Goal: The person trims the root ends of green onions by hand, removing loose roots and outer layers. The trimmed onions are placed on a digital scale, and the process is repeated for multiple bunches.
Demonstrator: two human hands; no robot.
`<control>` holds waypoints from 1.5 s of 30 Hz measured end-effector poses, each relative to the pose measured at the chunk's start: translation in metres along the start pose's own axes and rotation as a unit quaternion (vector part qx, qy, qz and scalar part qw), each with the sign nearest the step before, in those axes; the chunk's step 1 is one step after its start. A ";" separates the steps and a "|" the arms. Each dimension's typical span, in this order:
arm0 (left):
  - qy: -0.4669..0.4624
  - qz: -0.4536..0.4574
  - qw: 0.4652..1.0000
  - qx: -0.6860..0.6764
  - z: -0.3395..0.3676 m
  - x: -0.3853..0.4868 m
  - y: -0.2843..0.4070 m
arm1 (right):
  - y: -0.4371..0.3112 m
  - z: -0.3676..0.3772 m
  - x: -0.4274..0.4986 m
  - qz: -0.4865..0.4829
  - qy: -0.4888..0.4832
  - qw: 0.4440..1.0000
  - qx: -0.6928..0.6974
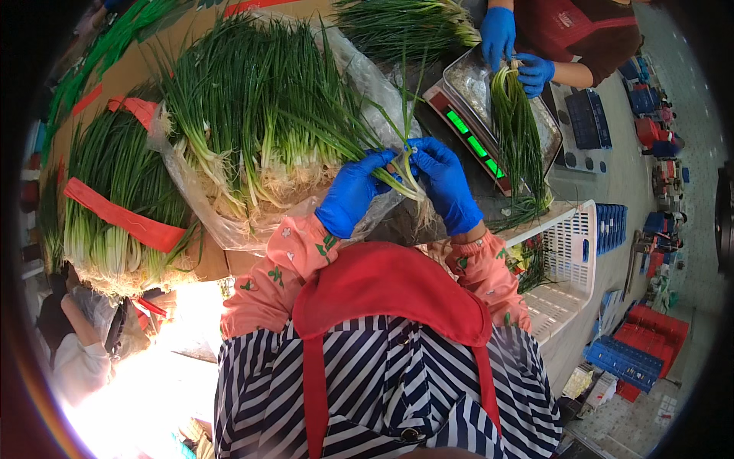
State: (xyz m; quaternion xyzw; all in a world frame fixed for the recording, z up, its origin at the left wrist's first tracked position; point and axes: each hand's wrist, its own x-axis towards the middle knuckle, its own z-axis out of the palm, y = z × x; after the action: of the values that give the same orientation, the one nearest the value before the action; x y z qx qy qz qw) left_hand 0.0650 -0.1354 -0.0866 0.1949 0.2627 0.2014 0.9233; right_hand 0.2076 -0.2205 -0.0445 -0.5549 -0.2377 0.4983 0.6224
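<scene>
My left hand (356, 192), in a blue glove, is closed around a few green onions (408, 186) whose roots point down towards me. The fingers of my right hand (444, 183), gloved too, pinch the stalks just above the white ends. Left of my hands, a large pile of green onions (258, 109) lies on a clear plastic sheet (195, 201), roots towards me. A digital scale (476, 146) with lit green displays stands to the right, with a metal tray (471, 77) on it.
Across the scale, a co-worker's blue-gloved hands (534, 74) hold a bundle of green onions (516, 123) over the tray. More onions (401, 28) lie at the back. Bundles with a red band (123, 215) lie at left. A white plastic crate (567, 252) stands at right.
</scene>
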 end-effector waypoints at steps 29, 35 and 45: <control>-0.087 -0.012 0.994 -0.058 0.005 0.010 -0.006 | 0.012 0.024 -0.016 -0.262 0.128 0.880 -0.374; -0.087 -0.068 0.994 -0.003 0.008 0.009 -0.011 | 0.004 0.018 -0.018 -0.214 0.158 0.907 -0.326; -0.169 -0.117 0.967 0.147 0.027 -0.006 -0.003 | 0.014 -0.029 -0.027 -0.229 0.223 0.914 -0.251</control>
State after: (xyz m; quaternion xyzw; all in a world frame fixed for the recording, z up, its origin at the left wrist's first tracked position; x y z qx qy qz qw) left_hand 0.0764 -0.1478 -0.0643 0.3274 0.1503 0.0148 0.9327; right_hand 0.2166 -0.2593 -0.0588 -0.7200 -0.3304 0.1290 0.5964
